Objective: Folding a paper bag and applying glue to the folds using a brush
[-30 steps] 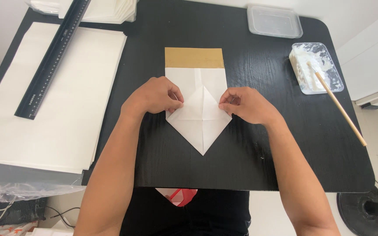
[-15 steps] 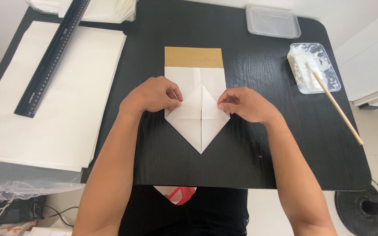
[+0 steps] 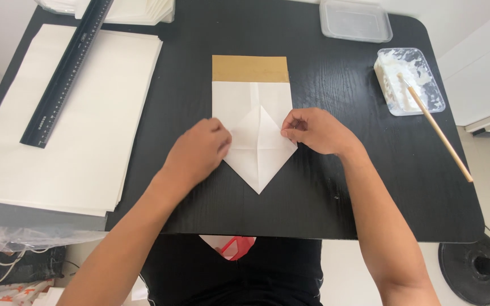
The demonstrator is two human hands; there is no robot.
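Paper lies flat in the middle of the black table. It is white with a brown strip along its far edge, and its near end is folded to a point. The left hand presses on the left fold with its fingers curled down flat on the sheet. The right hand pinches the right edge of the paper between thumb and fingertips. A big stack of white sheets sits at the left with a long black ruler on top. At the right, a clear tray holds white paste and a wooden stick. A clear lid lies near the far edge.
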